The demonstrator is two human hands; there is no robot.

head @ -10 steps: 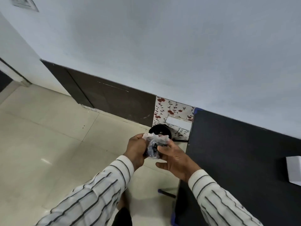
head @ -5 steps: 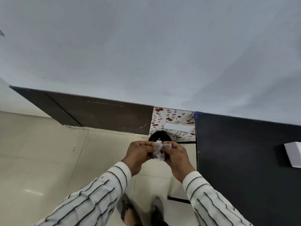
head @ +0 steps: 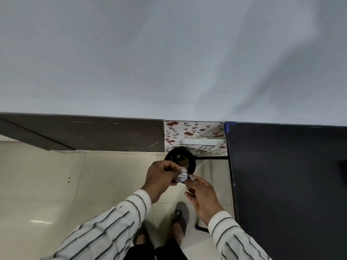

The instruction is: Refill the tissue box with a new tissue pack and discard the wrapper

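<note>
Pale floor tiles [head: 56, 184] are filling the lower left; at frame centre the left hand [head: 159, 178] is closing its grip on the crumpled wrapper [head: 181, 176] above a black bin [head: 181, 159], right hand [head: 201, 194] loosely spread just beside

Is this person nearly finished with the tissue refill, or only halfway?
Nearly finished, it seems. Done: white tissue shows in the slot of the floral tissue box by the wall. In hand: the crumpled wrapper, balled in the left hand, the right hand touching it, above the black bin. Left: dropping it in.
</note>
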